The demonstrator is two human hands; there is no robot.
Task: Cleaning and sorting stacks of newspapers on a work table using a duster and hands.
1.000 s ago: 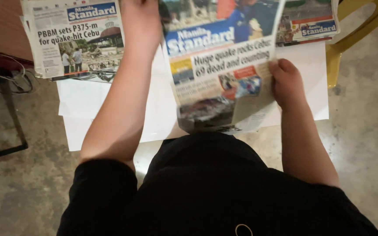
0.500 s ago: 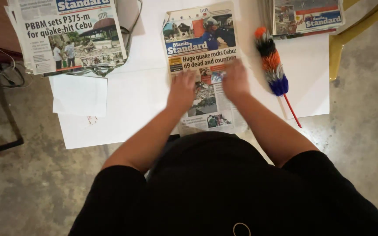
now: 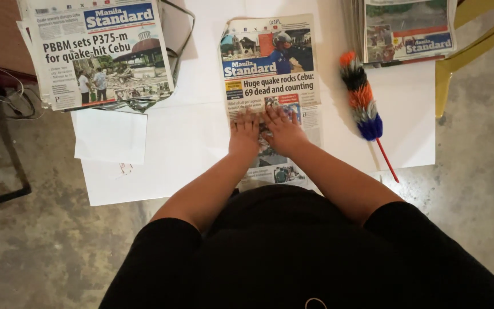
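Left hand: my left hand [image 3: 244, 133] lies flat, fingers spread, palm pressing down on the folded newspaper [image 3: 270, 74]; it grips nothing.
Right hand: my right hand [image 3: 285, 130] sits just beside the left, touching it, likewise open and flat on the same paper, closed on nothing.
Newspaper under hands: it lies flat in the middle of the desk [image 3: 195, 131], front page up, long side running from near to far, its near end reaching the desk edge by my body.
Left stack: a pile of newspapers [image 3: 101, 54] rests at the far left, well apart from my hands.
Right stack: another pile [image 3: 407, 31] sits at the far right corner.
Duster: a striped feather duster [image 3: 364, 106] lies right of the middle paper, near it but apart, handle pointing toward me.
Progress: I judge the paper is already laid down and folded, and the flattening is under way; no pile has it yet, so placing it seems left.
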